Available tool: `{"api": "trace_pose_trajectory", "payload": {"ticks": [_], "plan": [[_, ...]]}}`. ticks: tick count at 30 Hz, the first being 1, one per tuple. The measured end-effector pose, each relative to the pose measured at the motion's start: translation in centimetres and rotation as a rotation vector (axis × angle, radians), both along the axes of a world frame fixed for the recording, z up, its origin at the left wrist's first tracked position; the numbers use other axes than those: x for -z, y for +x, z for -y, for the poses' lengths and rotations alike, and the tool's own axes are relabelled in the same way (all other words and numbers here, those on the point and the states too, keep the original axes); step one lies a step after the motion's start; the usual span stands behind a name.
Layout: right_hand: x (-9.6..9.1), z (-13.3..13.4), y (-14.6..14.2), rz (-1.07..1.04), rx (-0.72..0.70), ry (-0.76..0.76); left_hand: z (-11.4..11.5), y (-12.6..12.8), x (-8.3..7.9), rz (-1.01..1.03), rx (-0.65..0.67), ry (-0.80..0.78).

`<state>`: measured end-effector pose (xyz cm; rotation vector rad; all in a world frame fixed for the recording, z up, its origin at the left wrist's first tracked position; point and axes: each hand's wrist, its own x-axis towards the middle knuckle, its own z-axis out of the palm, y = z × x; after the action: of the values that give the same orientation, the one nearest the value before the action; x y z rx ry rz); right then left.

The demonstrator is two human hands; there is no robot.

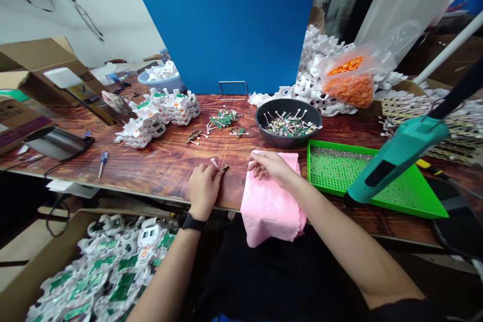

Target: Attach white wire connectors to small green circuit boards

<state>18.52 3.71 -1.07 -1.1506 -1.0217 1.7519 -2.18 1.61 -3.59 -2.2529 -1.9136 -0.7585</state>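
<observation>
So my left hand [205, 187] is pinching a small wired board [225, 167] on the near side of the table [169, 163], right hand [272, 166] half-curled over the pink cloth [269, 209], can't tell if it's holding anything

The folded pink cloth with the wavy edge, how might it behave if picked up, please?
The folded pink cloth is probably floppy, since it droops off the brown wooden table. It may unfold, as its edges look layered.
</observation>
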Motion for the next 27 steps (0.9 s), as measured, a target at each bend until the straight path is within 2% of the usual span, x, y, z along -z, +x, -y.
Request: {"api": "trace_pose_trajectory", "payload": {"ticks": [3,6,9,12,14,16,18,20,21,27], "plan": [[0.1,0.1,0.0,0.017,-0.052,-0.022,0.5,0.3,-0.4,0.007,0.075,0.082],[0.3,0.4,-0.1,0.021,-0.18,-0.06,1.8,0.8,-0.8,-0.002,0.181,0.198],[0.3,0.6,-0.1,-0.01,-0.288,-0.006,2.9,1.5,-0.9,0.021,0.302,0.189],[0.2,0.6,0.0,-0.029,-0.285,0.101,3.1,2.2,-1.0,0.199,0.321,0.111],[0.1,0.6,0.0,-0.036,-0.257,0.148,2.7,2.5,-1.1,0.461,0.251,0.023],[0.1,0.6,0.0,-0.032,-0.25,0.184,2.3,2.6,-1.3,0.755,0.205,-0.163],[0.3,0.6,-0.1,-0.004,-0.253,0.214,2.1,2.5,-1.6,0.949,0.198,-0.402],[0.5,0.6,-0.2,0.028,-0.243,0.228,2.0,2.5,-1.9,1.003,0.198,-0.56],[0.6,0.5,-0.3,0.033,-0.237,0.232,2.0,2.5,-2.0,1.001,0.195,-0.589],[0.8,0.5,-0.3,0.034,-0.208,0.267,2.1,2.6,-2.4,0.993,0.216,-0.575]]}}
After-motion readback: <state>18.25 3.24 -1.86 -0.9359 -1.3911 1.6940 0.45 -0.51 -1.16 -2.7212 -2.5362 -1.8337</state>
